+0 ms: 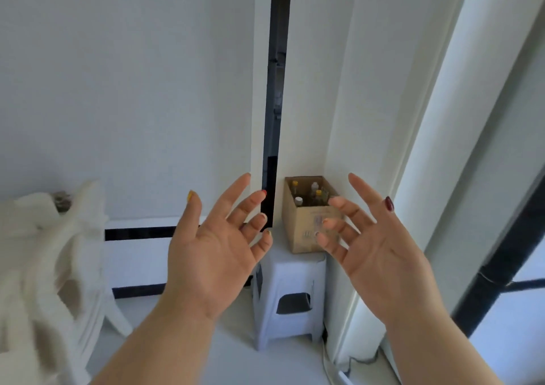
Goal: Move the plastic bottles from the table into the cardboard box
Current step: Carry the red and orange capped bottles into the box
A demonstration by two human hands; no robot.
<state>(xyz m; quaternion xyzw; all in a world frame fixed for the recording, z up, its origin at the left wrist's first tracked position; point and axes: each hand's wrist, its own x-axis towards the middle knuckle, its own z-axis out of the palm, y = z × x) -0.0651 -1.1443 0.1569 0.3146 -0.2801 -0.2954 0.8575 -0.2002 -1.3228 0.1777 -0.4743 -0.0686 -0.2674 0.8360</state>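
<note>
We see four plastic bottles (308,193) standing upright in the cardboard box (306,228), long axes vertical, caps pointing up: two yellow caps and two pale ones. The box itself stands tall, its open top facing up, on a white plastic stool (290,293) tucked into the corner of the room. We hold both hands raised in front of it, palms facing each other, fingers spread and straight, gripping nothing. The left hand (218,246) is just left of the box; the right hand (374,252) overlaps its right side in our view. At the far left stands a blurred white plastic chair (50,266).
</note>
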